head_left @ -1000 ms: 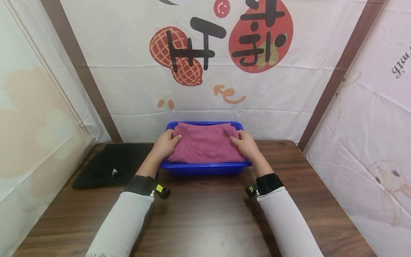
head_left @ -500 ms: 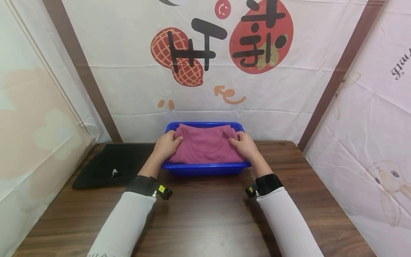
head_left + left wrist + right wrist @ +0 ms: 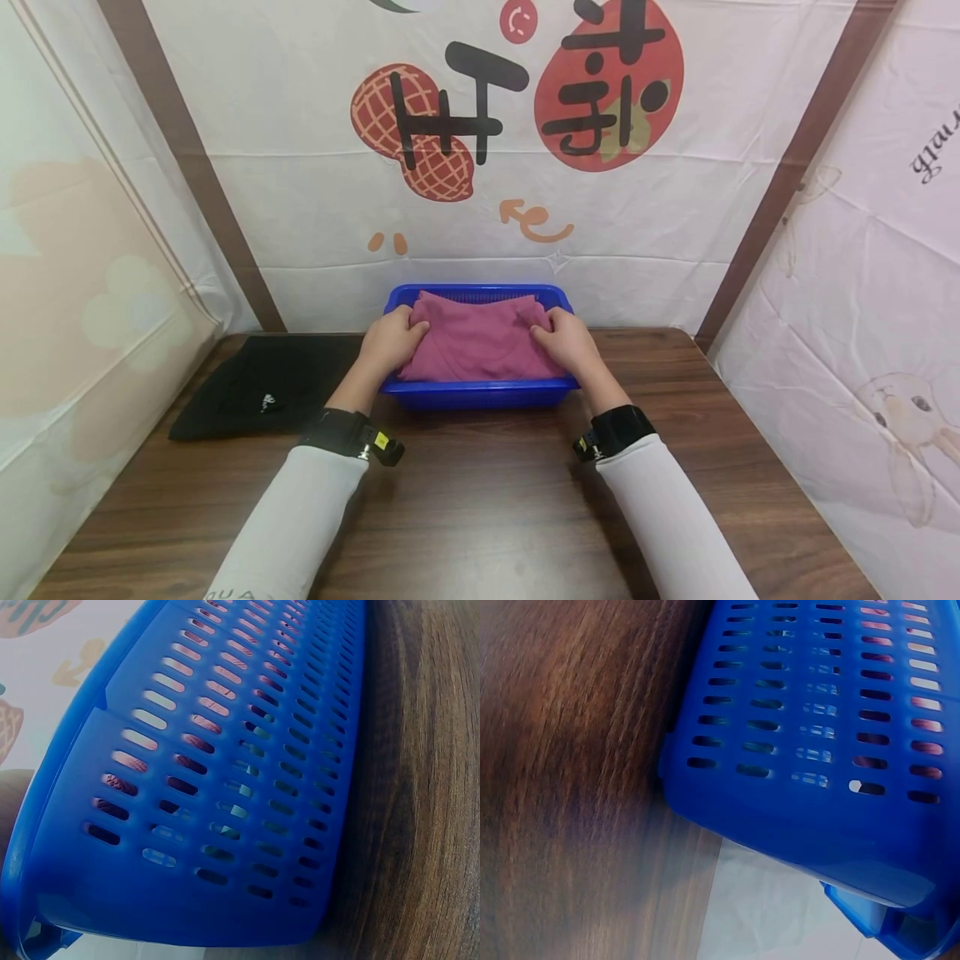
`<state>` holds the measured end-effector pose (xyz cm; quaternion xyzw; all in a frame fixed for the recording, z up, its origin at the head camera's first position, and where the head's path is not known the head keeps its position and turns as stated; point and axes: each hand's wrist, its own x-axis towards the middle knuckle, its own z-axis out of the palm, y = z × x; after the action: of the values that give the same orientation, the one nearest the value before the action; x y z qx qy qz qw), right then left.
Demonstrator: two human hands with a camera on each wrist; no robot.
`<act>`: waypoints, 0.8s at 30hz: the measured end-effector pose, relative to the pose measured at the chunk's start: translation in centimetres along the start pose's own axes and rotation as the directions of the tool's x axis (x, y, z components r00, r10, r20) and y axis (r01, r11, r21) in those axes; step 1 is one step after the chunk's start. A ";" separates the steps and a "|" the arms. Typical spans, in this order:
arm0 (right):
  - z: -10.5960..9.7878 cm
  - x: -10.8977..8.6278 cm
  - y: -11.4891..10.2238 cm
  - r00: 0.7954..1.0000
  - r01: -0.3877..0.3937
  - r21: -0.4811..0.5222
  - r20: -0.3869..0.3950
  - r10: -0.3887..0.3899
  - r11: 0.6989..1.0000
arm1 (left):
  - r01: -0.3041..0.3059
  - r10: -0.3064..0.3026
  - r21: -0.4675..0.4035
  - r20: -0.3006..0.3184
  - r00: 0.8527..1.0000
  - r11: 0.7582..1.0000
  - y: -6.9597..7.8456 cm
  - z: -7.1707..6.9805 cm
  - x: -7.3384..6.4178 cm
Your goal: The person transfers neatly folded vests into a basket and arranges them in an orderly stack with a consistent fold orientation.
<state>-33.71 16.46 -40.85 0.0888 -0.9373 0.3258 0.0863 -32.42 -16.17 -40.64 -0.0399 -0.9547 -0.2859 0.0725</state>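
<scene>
A folded pink garment lies inside a blue plastic basket at the back of the table. My left hand pinches the garment's left side, thumb on top, fingers hidden beneath the cloth. On the opposite side, my right hand holds the cloth the same way. Both hands are over the basket's short ends. In the left wrist view the basket's slotted wall fills most of the picture, with pink cloth behind the slots. The right wrist view shows the slotted basket wall too.
A folded black cloth with a small white mark lies on the wooden table, left of the basket. A printed white fabric wall hangs right behind the table, and more fabric hangs at both sides.
Both hands have shifted slightly inward with the garment's sides. The garment looks narrower and sits a little lower, so more of the basket's back inner wall shows.
</scene>
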 end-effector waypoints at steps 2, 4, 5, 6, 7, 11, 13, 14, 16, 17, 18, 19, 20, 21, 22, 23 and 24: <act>0.0 0.0 0.0 1.000 -0.002 -0.014 0.003 0.002 1.000 | -0.004 0.004 0.006 -0.001 1.000 1.000 0.0 0.1 0.0; 0.1 0.0 -0.1 1.000 -0.010 -0.024 0.012 0.010 1.000 | -0.006 0.006 0.012 -0.003 1.000 1.000 0.0 0.1 0.1; 0.1 0.0 -0.1 1.000 -0.013 -0.029 0.015 0.014 0.999 | -0.008 0.008 0.016 -0.003 1.000 1.000 0.0 0.0 0.0; 0.1 0.0 -0.2 1.000 -0.015 -0.038 0.018 0.016 0.999 | -0.007 0.007 0.020 -0.004 1.000 1.000 0.0 0.0 0.1; 0.1 0.0 -0.2 1.000 -0.018 -0.045 0.022 0.019 0.999 | -0.006 0.006 0.023 -0.003 1.000 1.000 0.0 0.0 0.0; 0.1 -0.1 -0.5 0.999 -0.025 -0.068 0.020 0.026 0.997 | -0.001 0.001 0.046 -0.002 1.000 0.999 0.1 0.1 0.1; 0.1 -0.1 -0.6 0.999 -0.030 -0.081 0.017 0.032 0.996 | 0.003 -0.003 0.054 0.001 1.000 0.999 0.2 0.1 0.1; 0.2 -0.1 -0.7 0.999 -0.032 -0.089 0.017 0.034 0.996 | 0.004 -0.004 0.060 0.001 1.000 0.998 0.2 0.1 0.1; 0.2 -0.1 -0.7 0.999 -0.040 -0.105 0.020 0.042 0.994 | 0.003 -0.004 0.072 0.006 1.000 0.997 0.2 0.2 0.2; 0.3 -0.1 -0.7 0.999 -0.042 -0.113 0.024 0.045 0.993 | 0.002 -0.002 0.081 0.007 1.000 0.997 0.2 0.2 0.2; 0.3 -0.1 -0.7 0.998 -0.045 -0.123 0.027 0.048 0.991 | 0.000 -0.001 0.088 0.007 1.000 0.996 0.2 0.3 0.2; 0.4 -0.1 -0.7 0.998 -0.046 -0.130 0.029 0.050 0.991 | -0.001 0.000 0.094 0.007 1.000 0.996 0.2 0.3 0.2; 0.4 -0.1 -0.7 0.998 -0.050 -0.132 0.032 0.054 0.990 | -0.003 0.002 0.103 0.006 1.000 0.995 0.2 0.4 0.2; 0.5 -0.1 -0.7 0.998 -0.052 -0.136 0.033 0.057 0.989 | -0.005 0.005 0.111 0.004 1.000 0.994 0.2 0.4 0.2; 0.5 -0.1 -0.8 0.998 -0.052 -0.142 0.034 0.058 0.989 | -0.005 0.005 0.117 0.000 1.000 0.993 0.2 0.5 0.3; 0.6 -0.1 -0.8 0.998 -0.054 -0.148 0.036 0.060 0.988 | -0.007 0.007 0.125 -0.002 1.000 0.992 0.2 0.5 0.3; 0.6 -0.1 -0.8 0.997 -0.058 -0.153 0.037 0.064 0.987 | -0.007 0.007 0.130 -0.005 1.000 0.992 0.2 0.6 0.3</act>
<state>-33.51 15.44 -40.85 0.0600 -0.9632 0.2542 0.0633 -32.74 -15.67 -40.97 -0.0378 -0.9709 -0.2232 0.0785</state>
